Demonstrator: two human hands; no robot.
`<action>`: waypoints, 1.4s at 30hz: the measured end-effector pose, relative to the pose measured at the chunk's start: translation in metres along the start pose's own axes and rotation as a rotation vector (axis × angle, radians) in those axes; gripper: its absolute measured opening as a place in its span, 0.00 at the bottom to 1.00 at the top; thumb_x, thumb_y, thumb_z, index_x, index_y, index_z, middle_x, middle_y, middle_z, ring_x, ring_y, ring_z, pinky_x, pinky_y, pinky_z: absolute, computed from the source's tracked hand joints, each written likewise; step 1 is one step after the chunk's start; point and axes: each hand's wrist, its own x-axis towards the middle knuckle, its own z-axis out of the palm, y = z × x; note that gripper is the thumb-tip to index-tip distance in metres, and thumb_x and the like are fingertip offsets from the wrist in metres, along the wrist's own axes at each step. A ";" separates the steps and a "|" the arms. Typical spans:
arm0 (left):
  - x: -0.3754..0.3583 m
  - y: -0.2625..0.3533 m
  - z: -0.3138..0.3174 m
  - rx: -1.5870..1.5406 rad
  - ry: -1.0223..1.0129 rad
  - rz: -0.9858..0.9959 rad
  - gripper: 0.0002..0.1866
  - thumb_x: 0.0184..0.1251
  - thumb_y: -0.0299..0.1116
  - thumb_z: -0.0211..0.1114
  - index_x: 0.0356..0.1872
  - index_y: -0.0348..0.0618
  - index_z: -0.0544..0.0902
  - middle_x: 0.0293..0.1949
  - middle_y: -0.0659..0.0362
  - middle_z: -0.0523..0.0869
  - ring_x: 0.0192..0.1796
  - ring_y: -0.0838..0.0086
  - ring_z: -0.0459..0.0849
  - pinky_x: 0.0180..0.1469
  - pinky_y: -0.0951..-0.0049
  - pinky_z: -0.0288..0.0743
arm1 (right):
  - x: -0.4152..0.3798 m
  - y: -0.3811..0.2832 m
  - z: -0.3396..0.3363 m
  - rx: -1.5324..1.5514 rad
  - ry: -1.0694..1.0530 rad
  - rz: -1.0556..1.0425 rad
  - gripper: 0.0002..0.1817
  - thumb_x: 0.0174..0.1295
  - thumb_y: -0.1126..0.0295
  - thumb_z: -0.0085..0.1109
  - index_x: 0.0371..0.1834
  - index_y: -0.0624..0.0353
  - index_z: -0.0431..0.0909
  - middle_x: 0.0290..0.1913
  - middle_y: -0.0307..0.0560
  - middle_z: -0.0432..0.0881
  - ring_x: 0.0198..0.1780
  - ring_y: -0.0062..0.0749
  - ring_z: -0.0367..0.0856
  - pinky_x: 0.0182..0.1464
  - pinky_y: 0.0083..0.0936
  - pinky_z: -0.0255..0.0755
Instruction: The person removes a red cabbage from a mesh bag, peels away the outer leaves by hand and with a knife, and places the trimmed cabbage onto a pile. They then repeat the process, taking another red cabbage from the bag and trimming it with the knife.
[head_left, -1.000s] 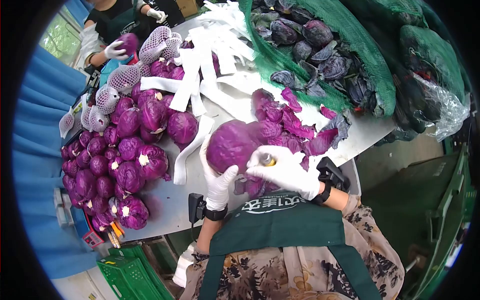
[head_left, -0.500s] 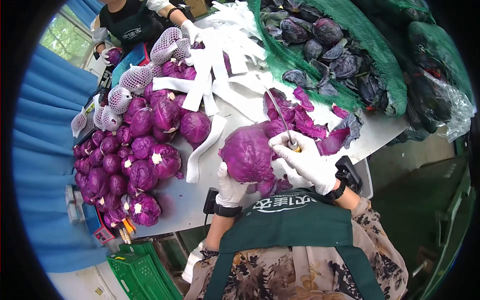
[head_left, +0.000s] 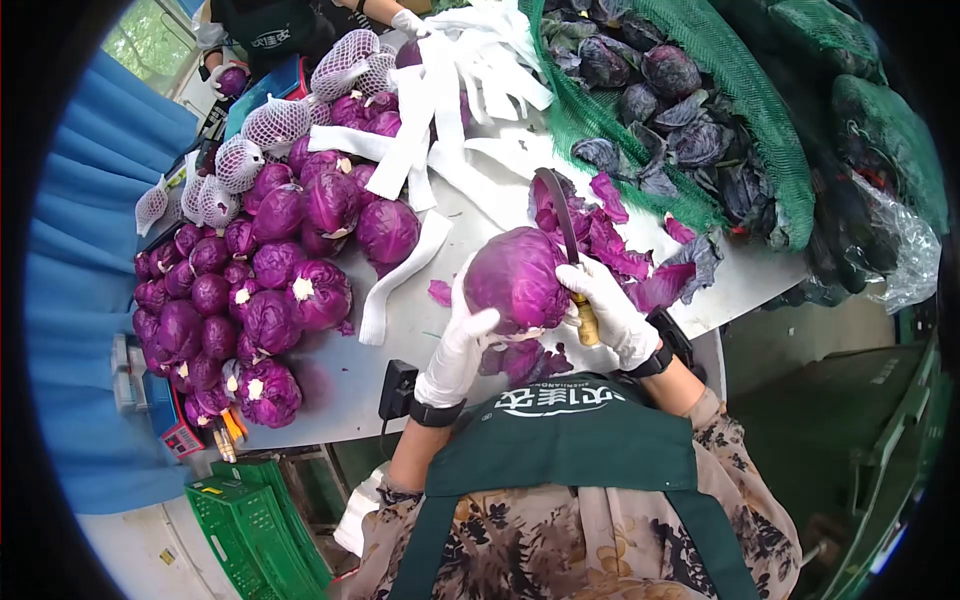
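A purple cabbage [head_left: 512, 278] sits between my hands over the table's near part. My gloved left hand [head_left: 458, 345] grips it from the left and below, thumb along its near side. In my gloved right hand [head_left: 612, 312] is a sickle-shaped knife [head_left: 562, 205] with a wooden handle; its curved blade points away from me, beside the cabbage's right side. The right fingers also rest close against the cabbage, and whether they touch it is hard to tell. Loose purple leaves [head_left: 625, 245] lie beyond my right hand, and more leaf pieces [head_left: 525, 362] lie under the cabbage.
Many purple cabbages [head_left: 270, 265] are piled at the left, some in white foam nets [head_left: 275, 125]. White net sleeves [head_left: 430, 120] lie at the back. A green mesh sack [head_left: 775, 160] of dark cabbages stands back right. Another person's gloved hand [head_left: 408, 22] reaches in. Green crates [head_left: 245, 525] stand below left.
The cabbage has turned in my left hand and shifted slightly right and toward the back. My right hand has tilted the knife, so its broad blade and wooden handle show more.
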 end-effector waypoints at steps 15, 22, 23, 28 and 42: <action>0.007 -0.021 -0.002 0.162 -0.005 0.237 0.53 0.55 0.40 0.75 0.76 0.45 0.46 0.70 0.52 0.60 0.72 0.63 0.62 0.72 0.60 0.60 | -0.014 -0.006 0.014 -0.106 0.034 -0.213 0.37 0.61 0.67 0.66 0.73 0.55 0.60 0.31 0.28 0.72 0.25 0.11 0.68 0.26 0.12 0.65; 0.003 -0.033 -0.026 -0.378 0.023 0.073 0.43 0.61 0.55 0.68 0.71 0.43 0.60 0.65 0.52 0.71 0.66 0.60 0.72 0.69 0.54 0.68 | -0.038 -0.029 0.045 -0.266 -0.021 -0.104 0.34 0.63 0.77 0.58 0.74 0.53 0.60 0.48 0.36 0.78 0.28 0.10 0.68 0.31 0.12 0.66; 0.003 -0.033 -0.028 -0.460 -0.007 0.075 0.43 0.61 0.55 0.67 0.71 0.42 0.60 0.66 0.52 0.70 0.66 0.60 0.72 0.69 0.54 0.68 | -0.036 -0.028 0.046 -0.324 -0.027 -0.176 0.32 0.64 0.76 0.60 0.72 0.50 0.63 0.49 0.33 0.77 0.30 0.10 0.69 0.33 0.12 0.68; 0.001 -0.032 -0.031 -0.382 0.043 0.090 0.45 0.58 0.55 0.69 0.71 0.42 0.59 0.66 0.51 0.70 0.67 0.59 0.71 0.69 0.54 0.67 | -0.034 -0.025 0.045 -0.353 -0.039 -0.175 0.32 0.62 0.77 0.59 0.72 0.53 0.64 0.65 0.38 0.71 0.30 0.10 0.68 0.37 0.13 0.69; -0.002 -0.011 -0.016 -0.072 0.096 0.023 0.48 0.60 0.49 0.70 0.74 0.45 0.51 0.68 0.52 0.66 0.67 0.61 0.71 0.65 0.57 0.71 | -0.017 -0.026 0.030 -0.473 0.063 -0.155 0.36 0.62 0.68 0.64 0.74 0.54 0.60 0.50 0.42 0.78 0.31 0.14 0.72 0.35 0.16 0.70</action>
